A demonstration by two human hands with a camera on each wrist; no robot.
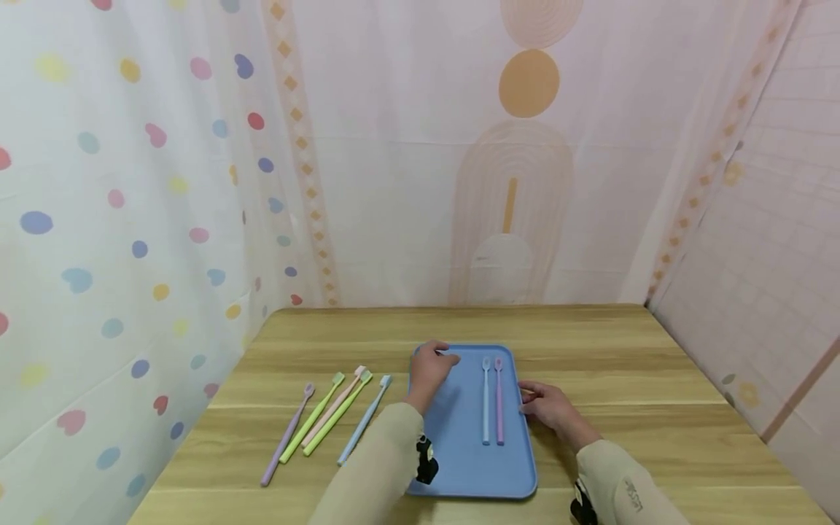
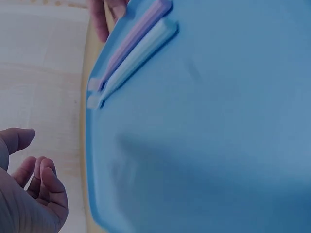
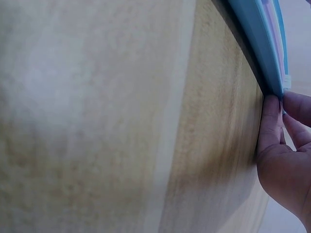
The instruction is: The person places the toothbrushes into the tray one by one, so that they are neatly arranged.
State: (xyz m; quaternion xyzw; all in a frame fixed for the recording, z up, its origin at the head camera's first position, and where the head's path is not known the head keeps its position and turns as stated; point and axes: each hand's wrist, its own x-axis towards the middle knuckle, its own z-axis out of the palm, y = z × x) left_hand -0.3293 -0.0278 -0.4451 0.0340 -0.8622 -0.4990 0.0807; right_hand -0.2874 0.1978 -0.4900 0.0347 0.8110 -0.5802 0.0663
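A blue tray [image 1: 459, 467] lies on the table, with a light-blue toothbrush [image 1: 485, 401] and a purple toothbrush [image 1: 499, 401] side by side on its right half, bristle heads toward the far end. Over the tray's far left part is my left hand [image 1: 432, 375]; its fingers are loosely bent, thumb apart from them, and nothing is held, as the left wrist view also shows. At the tray's right rim, my right hand [image 1: 551, 406] pinches the edge between thumb and fingers [image 3: 270, 124].
Left of the tray, several toothbrushes lie slanted on the wooden table [image 1: 590, 343]: a purple one [image 1: 287, 435], a pink one [image 1: 333, 408], two green ones and a blue one [image 1: 364, 423]. Patterned curtains [image 1: 394, 146] hang behind and beside the table.
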